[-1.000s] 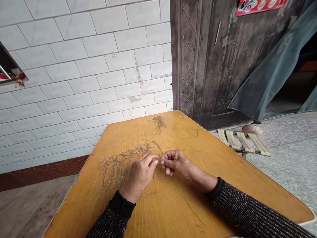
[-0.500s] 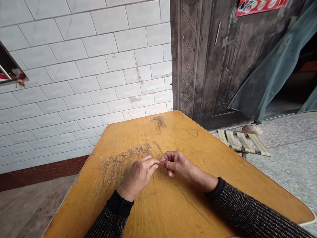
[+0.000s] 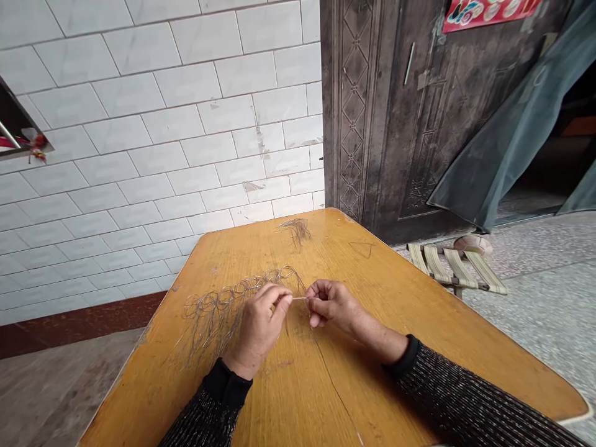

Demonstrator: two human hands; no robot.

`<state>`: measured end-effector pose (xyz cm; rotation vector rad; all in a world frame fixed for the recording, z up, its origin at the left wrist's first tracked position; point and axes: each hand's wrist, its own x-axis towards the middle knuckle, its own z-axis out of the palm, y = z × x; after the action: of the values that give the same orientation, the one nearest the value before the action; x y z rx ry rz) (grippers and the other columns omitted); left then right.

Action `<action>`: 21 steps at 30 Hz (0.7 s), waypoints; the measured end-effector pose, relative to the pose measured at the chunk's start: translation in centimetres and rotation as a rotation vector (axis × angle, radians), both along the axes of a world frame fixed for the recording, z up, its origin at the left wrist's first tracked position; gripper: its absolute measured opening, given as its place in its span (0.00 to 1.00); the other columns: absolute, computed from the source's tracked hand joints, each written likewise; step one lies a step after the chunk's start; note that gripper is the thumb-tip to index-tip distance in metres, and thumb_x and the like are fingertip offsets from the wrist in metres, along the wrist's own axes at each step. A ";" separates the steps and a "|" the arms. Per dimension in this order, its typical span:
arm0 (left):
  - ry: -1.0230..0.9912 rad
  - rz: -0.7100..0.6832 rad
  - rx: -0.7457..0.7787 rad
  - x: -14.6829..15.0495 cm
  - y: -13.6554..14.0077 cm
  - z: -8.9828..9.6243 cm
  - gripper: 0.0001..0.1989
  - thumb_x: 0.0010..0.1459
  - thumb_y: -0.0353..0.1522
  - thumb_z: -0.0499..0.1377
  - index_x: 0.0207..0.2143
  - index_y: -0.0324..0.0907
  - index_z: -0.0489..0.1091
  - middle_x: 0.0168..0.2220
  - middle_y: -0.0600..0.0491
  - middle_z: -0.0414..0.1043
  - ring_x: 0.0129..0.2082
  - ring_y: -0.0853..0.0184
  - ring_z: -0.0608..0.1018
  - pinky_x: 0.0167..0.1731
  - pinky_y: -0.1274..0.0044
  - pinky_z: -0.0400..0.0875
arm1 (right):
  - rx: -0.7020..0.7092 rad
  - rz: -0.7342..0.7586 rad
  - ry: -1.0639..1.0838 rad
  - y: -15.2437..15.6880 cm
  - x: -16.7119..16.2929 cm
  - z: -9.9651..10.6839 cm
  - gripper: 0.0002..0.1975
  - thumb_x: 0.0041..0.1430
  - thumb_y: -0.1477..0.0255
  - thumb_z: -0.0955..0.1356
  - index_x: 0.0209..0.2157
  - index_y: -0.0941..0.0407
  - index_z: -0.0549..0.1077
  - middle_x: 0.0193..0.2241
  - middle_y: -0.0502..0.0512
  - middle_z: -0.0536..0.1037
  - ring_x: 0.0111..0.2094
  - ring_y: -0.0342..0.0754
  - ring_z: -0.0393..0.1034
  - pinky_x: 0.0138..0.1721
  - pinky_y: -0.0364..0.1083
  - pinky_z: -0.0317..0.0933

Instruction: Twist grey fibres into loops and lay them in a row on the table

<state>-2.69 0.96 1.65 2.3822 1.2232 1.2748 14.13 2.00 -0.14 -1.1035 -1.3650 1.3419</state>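
Note:
Between my hands a thin wire (image 3: 299,298) is stretched over the middle of the table. My left hand (image 3: 258,326) pinches one part of it between thumb and forefinger. A short way to the right, my right hand (image 3: 334,304) pinches it too, with the other fingers curled. From below my right hand a long dark strand (image 3: 336,388) trails down to the near side of the table; whether it is the same wire I cannot tell. A row of looped wires (image 3: 225,300) with straight tails lies beside and partly behind my left hand.
The wooden table (image 3: 279,403) carries a small wire bundle (image 3: 299,232) at its far end and a single bent wire (image 3: 363,249) at the right. A white tiled wall (image 3: 209,130) stands behind. On the floor at right is a strapped folding stool (image 3: 459,267).
My hands have drawn slightly apart, the left one moving left, so a short stretch of wire now shows between them. The trailing strand has swung left and lies straighter.

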 end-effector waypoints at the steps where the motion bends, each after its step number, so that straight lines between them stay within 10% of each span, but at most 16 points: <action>1: -0.122 0.046 -0.024 0.0 0.1 0.2 0.07 0.57 0.32 0.51 0.33 0.40 0.68 0.32 0.51 0.70 0.31 0.69 0.72 0.31 0.78 0.66 | 0.015 -0.039 0.030 0.1 0.2 0.2 0.07 0.45 0.72 0.67 0.24 0.58 0.63 0.11 0.46 0.70 0.13 0.39 0.65 0.16 0.37 0.57; 5: -0.511 0.079 -0.323 0.0 0.2 0.4 0.09 0.58 0.35 0.49 0.35 0.39 0.64 0.32 0.51 0.68 0.25 0.73 0.70 0.21 0.82 0.63 | 0.064 -0.146 0.145 -0.1 0.9 1.2 0.09 0.46 0.69 0.67 0.24 0.58 0.62 0.15 0.50 0.73 0.18 0.41 0.69 0.19 0.38 0.59; 10: -0.404 -0.162 -0.770 1.4 -0.5 -1.0 0.11 0.53 0.35 0.55 0.37 0.38 0.64 0.32 0.51 0.69 0.26 0.73 0.70 0.22 0.82 0.62 | 0.090 -0.151 0.178 -0.3 1.2 1.5 0.11 0.44 0.66 0.68 0.24 0.58 0.63 0.16 0.51 0.74 0.19 0.42 0.70 0.20 0.39 0.59; 21: -0.561 -0.299 -0.888 4.3 -2.6 -1.7 0.12 0.49 0.34 0.58 0.35 0.37 0.63 0.30 0.53 0.66 0.25 0.73 0.71 0.24 0.80 0.62 | 0.166 -0.137 0.076 -0.1 0.9 0.7 0.07 0.46 0.71 0.66 0.23 0.58 0.63 0.13 0.46 0.69 0.13 0.38 0.63 0.16 0.38 0.56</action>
<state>1.66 -1.67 -0.04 1.3789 0.9215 0.9186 15.00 1.89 0.55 -1.0053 -1.2964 1.1389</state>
